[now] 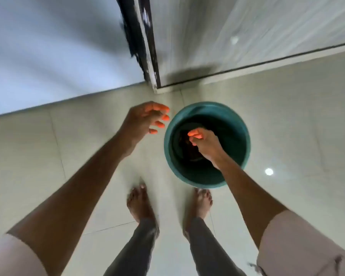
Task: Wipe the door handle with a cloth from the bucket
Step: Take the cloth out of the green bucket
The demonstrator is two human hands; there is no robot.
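Note:
A teal bucket point(243, 124) stands on the tiled floor just in front of my bare feet. Inside it lies a dark cloth point(189, 150), dim and hard to make out. My right hand point(205, 143) reaches down into the bucket, fingers pinched together on the cloth. My left hand point(145, 120) hovers to the left of the bucket's rim, fingers spread and holding nothing. The door handle is out of view; only the door's lower edge point(145, 46) shows at the top.
A door with a worn dark edge stands ajar above the bucket. A white wall point(48, 56) runs along the left, a pale tiled wall point(267, 32) along the right. My feet point(139, 204) stand on glossy floor tiles just below the bucket.

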